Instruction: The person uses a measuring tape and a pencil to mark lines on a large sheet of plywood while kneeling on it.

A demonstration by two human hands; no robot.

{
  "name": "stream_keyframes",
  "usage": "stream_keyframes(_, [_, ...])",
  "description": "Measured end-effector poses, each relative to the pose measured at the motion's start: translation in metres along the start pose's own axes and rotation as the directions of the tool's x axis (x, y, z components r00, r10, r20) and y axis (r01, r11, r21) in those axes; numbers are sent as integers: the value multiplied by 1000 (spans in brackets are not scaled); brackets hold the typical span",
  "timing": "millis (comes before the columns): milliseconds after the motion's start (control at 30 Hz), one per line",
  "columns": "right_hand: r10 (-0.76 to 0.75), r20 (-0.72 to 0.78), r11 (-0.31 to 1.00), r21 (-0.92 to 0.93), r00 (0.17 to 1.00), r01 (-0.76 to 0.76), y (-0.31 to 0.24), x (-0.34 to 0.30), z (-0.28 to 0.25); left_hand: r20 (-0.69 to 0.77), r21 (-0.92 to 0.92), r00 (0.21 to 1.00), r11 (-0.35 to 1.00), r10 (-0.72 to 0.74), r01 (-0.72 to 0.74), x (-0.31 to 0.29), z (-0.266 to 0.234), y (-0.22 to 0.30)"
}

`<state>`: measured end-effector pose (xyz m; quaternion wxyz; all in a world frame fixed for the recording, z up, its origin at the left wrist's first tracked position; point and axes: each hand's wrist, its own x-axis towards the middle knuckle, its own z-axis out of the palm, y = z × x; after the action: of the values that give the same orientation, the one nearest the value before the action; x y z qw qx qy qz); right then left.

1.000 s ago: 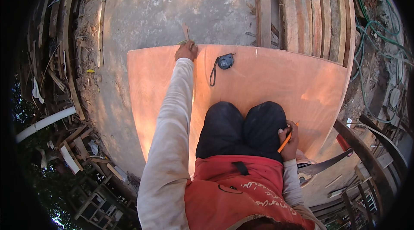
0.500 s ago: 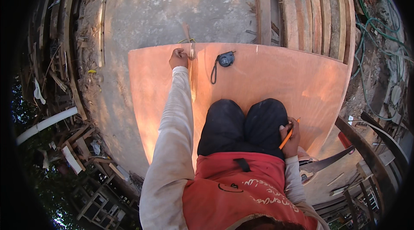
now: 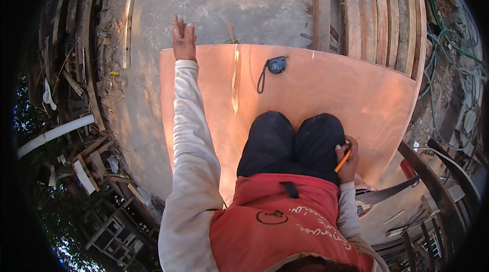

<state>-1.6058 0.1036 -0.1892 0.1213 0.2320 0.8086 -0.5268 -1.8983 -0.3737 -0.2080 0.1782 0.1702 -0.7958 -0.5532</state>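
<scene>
A broad reddish plywood sheet (image 3: 295, 88) lies beneath my knees. My left hand (image 3: 183, 38) reaches out over its far left edge, fingers spread apart with nothing seen in them. To the right of that hand, a narrow pale streak of torn veneer (image 3: 235, 81) runs inward from the sheet's far edge. A dark tape measure (image 3: 277, 64) with a wrist strap rests on the plywood, ahead of my knees. My right hand (image 3: 348, 161) is beside my right thigh, closed around an orange pencil (image 3: 343, 161).
Long timber boards (image 3: 377, 12) are laid side by side at the far right, next to a green hose (image 3: 438, 47). A handsaw (image 3: 387, 193) lies at my right. Scrap wood and a white pipe (image 3: 56, 135) are on the left. Grey concrete floor (image 3: 219, 2) extends beyond the sheet.
My left hand has left the torn streak, moved left and outward past the edge, and opened. A brown strip beside it is gone from the streak. The right hand still holds the pencil.
</scene>
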Motion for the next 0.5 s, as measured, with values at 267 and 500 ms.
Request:
stream_keyframes(267, [4, -3, 1000, -1, 1000, -4, 0, 0, 2, 469, 866, 807, 362, -357, -343, -152, 74, -134])
stream_keyframes(500, [-11, 4, 1000, -26, 1000, 11, 0, 1, 5, 582, 738, 782, 549, -222, -393, -157, 66, -131])
